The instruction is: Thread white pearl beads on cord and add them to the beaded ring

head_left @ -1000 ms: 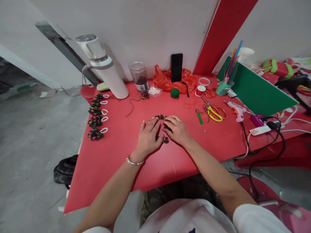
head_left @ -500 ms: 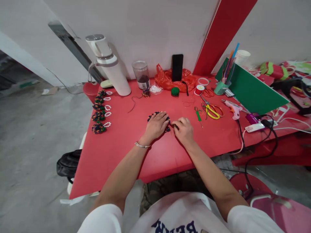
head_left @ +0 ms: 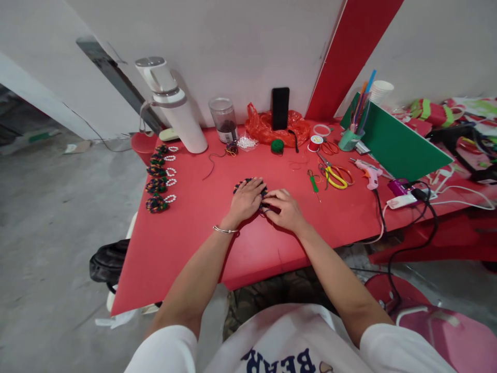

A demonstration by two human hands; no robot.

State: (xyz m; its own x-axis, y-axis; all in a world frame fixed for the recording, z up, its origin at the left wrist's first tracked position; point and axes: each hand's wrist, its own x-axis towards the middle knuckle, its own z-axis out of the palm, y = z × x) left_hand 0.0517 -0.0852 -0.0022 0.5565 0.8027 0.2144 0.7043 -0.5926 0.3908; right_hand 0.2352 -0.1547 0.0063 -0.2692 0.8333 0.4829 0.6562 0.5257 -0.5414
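My left hand point(head_left: 247, 201) lies flat, fingers stretched out, over a dark multicoloured braided yarn piece point(head_left: 239, 184) on the red table. Most of that piece is covered by the hand. At its right edge, my right hand point(head_left: 284, 208) has its thumb and fingers brought together on dark yarn strands point(head_left: 264, 210). The fingertips of both hands nearly touch. A green-handled crochet hook point(head_left: 313, 183) rests to the right of my right hand.
Several yarn bundles with white bead loops point(head_left: 156, 203) line the left edge. Behind stand a white flask point(head_left: 186, 124), a jar point(head_left: 224, 122) and a phone point(head_left: 280, 109). Yellow-handled pliers point(head_left: 336, 176), a pink glue gun point(head_left: 370, 173) and a power strip point(head_left: 402, 200) lie right.
My right hand has shifted left, closer to my left hand, and its fingers now reach in beside it. My left hand keeps pressing on the yarn piece. The view has shifted slightly.
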